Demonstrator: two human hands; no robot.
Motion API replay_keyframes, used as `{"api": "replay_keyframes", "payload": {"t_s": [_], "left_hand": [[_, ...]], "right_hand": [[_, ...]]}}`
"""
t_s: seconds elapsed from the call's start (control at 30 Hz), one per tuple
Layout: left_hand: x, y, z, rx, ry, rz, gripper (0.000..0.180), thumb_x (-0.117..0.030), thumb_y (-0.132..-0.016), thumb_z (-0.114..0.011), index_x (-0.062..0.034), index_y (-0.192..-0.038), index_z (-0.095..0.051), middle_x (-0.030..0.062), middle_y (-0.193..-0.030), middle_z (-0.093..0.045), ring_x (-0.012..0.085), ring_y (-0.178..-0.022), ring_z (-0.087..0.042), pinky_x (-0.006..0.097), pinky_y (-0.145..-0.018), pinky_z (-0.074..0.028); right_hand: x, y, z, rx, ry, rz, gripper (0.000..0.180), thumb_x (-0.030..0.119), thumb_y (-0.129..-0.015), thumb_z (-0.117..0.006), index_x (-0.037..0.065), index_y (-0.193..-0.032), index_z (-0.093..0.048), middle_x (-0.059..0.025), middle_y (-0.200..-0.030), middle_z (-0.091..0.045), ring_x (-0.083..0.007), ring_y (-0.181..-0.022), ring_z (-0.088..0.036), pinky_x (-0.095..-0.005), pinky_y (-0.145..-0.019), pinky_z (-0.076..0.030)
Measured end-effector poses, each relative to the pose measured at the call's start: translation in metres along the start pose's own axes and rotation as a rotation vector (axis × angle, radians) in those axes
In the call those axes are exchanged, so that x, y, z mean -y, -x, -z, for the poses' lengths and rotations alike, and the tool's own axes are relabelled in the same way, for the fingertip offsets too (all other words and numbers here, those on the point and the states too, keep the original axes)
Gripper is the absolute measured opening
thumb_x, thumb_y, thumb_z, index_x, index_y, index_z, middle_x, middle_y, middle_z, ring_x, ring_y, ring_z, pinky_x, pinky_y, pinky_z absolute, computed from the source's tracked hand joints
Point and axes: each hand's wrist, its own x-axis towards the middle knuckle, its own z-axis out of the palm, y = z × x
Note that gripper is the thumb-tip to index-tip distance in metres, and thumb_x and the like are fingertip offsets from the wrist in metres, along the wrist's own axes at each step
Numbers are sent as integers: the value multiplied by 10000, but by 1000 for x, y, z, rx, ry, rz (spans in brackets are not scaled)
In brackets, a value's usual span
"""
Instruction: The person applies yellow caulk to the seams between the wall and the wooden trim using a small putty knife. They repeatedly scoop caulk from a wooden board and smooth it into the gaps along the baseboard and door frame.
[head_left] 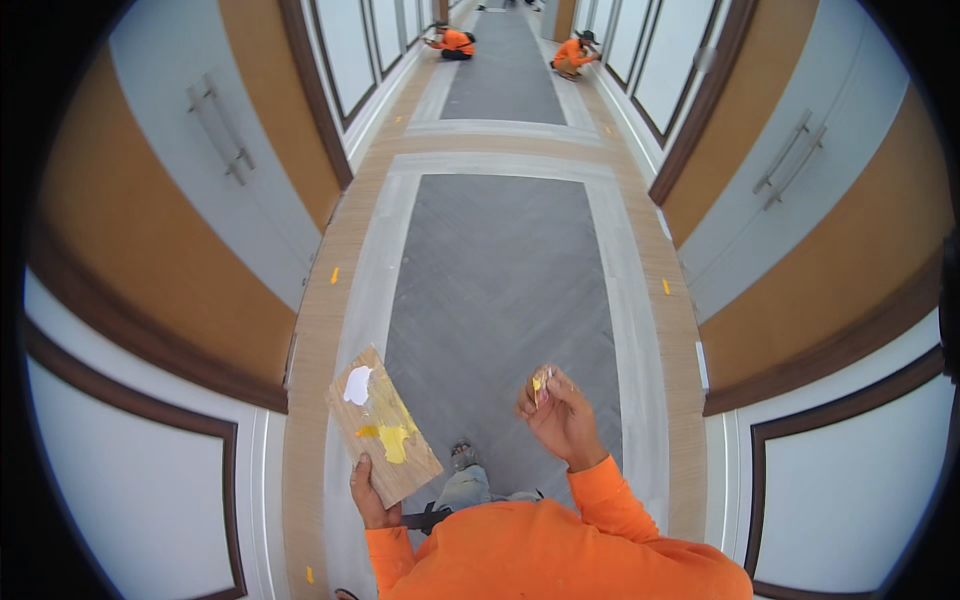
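Observation:
My left hand (370,495) grips the lower left edge of a flat wood-grain board (405,484), which is tilted in front of me. On the board's face lie a white blob of paste (357,385) and a spread yellow patch of paste (395,445), with a darker orange dab beside it. My right hand (565,425) is raised apart from the board, its fingers pinched on a small yellow-smeared, partly see-through piece (541,384). The kind of that piece is too small to make out. Both my sleeves are orange.
I am in a long corridor with a grey floor covering (500,260) bordered by pale planks. Yellow markers (335,275) dot the wood edges. White double doors with bar handles (790,160) flank both sides. Two people in orange, one left (455,42), one right (572,55), crouch farther off by the walls.

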Motion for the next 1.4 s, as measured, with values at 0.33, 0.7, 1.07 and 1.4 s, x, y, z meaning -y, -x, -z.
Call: {"api": "replay_keyframes", "payload": {"t_s": [0.33,0.7,1.07,1.4], "left_hand": [[-33,-192,-80,243,-225,45,517,-276,-1016,-595,62,-1396,-501,170,-1292,-640,256,-1150,-668,387,-997,-545],[39,-330,-206,232,-205,323,476,-290,-1016,-589,48,-1351,-554,149,-1227,-681,257,-1085,-692,405,-940,-563],[36,-428,-314,45,-114,139,470,-245,-1022,-575,33,-1395,-516,149,-1255,-671,250,-1106,-688,394,-963,-559],[51,-565,-332,-99,6,99,515,-269,-1023,-577,20,-1433,-466,155,-1305,-636,257,-1154,-666,413,-965,-561]], "right_hand": [[51,-131,10,-75,17,272,139,216,-998,-592,85,-1045,-601,-15,-789,-588,-192,-774,-581,-338,-732,-416],[98,-276,52,-274,-61,264,124,225,-993,-599,111,-970,-559,-1,-770,-479,-161,-747,-469,-332,-713,-393],[222,-503,62,5,43,287,114,205,-1000,-598,100,-980,-557,-12,-748,-478,-173,-728,-476,-325,-705,-381],[187,-653,87,-9,12,44,129,187,-975,-611,79,-1032,-568,-46,-786,-522,-195,-753,-507,-339,-716,-395]]}}
